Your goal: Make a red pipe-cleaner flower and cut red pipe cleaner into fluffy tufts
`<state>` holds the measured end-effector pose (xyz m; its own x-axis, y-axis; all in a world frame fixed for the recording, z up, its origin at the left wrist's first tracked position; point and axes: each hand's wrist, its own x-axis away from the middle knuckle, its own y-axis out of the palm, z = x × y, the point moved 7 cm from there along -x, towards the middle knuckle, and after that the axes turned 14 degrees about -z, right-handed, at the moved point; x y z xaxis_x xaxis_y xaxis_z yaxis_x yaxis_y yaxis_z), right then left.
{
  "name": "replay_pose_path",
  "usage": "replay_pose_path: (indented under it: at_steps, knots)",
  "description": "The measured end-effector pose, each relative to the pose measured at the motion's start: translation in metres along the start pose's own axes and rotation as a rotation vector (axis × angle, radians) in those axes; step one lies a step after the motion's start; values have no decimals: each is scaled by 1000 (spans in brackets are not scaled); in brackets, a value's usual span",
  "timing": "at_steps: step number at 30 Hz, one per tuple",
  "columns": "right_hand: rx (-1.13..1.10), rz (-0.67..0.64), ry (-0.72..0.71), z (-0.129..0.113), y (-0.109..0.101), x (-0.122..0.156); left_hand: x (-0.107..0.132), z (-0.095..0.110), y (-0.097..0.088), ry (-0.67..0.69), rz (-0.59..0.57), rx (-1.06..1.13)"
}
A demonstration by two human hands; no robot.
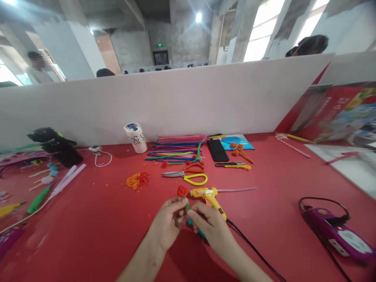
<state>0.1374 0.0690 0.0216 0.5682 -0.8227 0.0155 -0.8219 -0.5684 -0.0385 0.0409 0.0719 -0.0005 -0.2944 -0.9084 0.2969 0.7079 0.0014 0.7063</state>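
Fingers, left hand point(168, 221): drawn narrow, pinching a green stem point(188, 205) near its top. Fingers, right hand point(210, 223): likewise narrow, pressed on the same stem slightly lower, close beside the left fingertips. Red flower point(182, 190), one: sits atop the stem, just above the left thumb. Teal-green length point(190, 222), one: shows beneath the right fingers, partly covered; unclear whether joined to the stem.

Glue gun point(202, 192), yellow: lies just beyond the right fingers, nozzle pointing left; clear stick point(237, 190) protruding from its rear, black cord point(249, 244) trailing past the right hand. Scissors point(176, 174), orange and yellow handles: lie beyond the fingers, blades pointing left. Scraps point(135, 181), orange and red, one heap: beyond and left of the left fingers.

Pipe cleaners point(179, 149), many colours: spread farther beyond the fingers, past the scissors. Cup point(136, 140), white, dark lettering: stands beside them, to the left. Phone point(217, 150), black; craft knife point(230, 165), black and yellow; twisted piece point(246, 154), orange; packet point(245, 143), blue: grouped beyond and right of the fingers.

Power strip point(340, 235), purple: well apart, right of the right fingers. Tabletop point(117, 235), red: beneath all listed.
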Motion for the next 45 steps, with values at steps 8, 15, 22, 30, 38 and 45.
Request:
replay_pose_path:
  at_steps: [8, 15, 22, 30, 38, 45]
  knots:
    - [573, 68, -234, -18, 8, 31, 10, 5, 16, -119, -58, 240]
    - [620, 35, -152, -29, -11, 22, 6, 28, 11, 166, -64, -159]
    - [-158, 32, -32, -9, -8, -16, -1, 32, 10, 246, 17, -315]
    - [-236, 5, 14, 9, 5, -22, -2, 20, 1, 190, 11, -210]
    - [97, -81, 62, 2, 11, -15, -9, 33, -24, 274, 139, -149]
    - [794, -138, 154, -10, -23, -64, -26, 112, -41, 512, 177, -319]
